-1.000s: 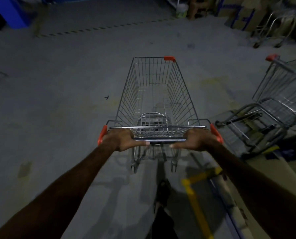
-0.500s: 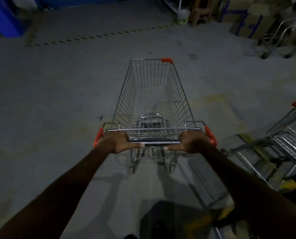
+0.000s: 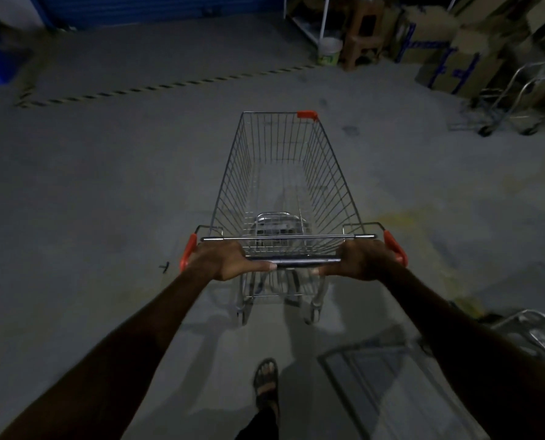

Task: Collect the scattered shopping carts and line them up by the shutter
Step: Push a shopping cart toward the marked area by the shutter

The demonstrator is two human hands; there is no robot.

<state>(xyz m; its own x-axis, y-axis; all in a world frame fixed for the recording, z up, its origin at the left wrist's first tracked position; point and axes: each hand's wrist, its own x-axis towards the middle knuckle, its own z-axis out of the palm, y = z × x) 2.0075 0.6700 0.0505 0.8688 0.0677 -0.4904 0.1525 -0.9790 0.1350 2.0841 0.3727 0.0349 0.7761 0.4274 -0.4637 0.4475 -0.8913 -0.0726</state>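
Open floor (image 3: 106, 201) around gripped cart (image 3: 284, 173)

- A grey concrete floor (image 3: 106, 192) carries everything here, dim and stained in patches.
- A wire shopping cart (image 3: 284, 185) with orange corner caps stands on it on its wheels.
- Beyond the cart, a striped hazard tape line (image 3: 169, 85) runs across the floor.
- Past that line, a blue shutter (image 3: 157, 7) meets the floor.
- Right of the cart's far end stand a white bucket (image 3: 330, 51), a brown stool (image 3: 365, 30), cardboard boxes (image 3: 455, 68) and a metal trolley (image 3: 518, 100).
- Behind the cart, a sandalled foot (image 3: 266, 382) is on the floor.
- Near the cart's left handle end lies a small dark scrap (image 3: 164, 267).
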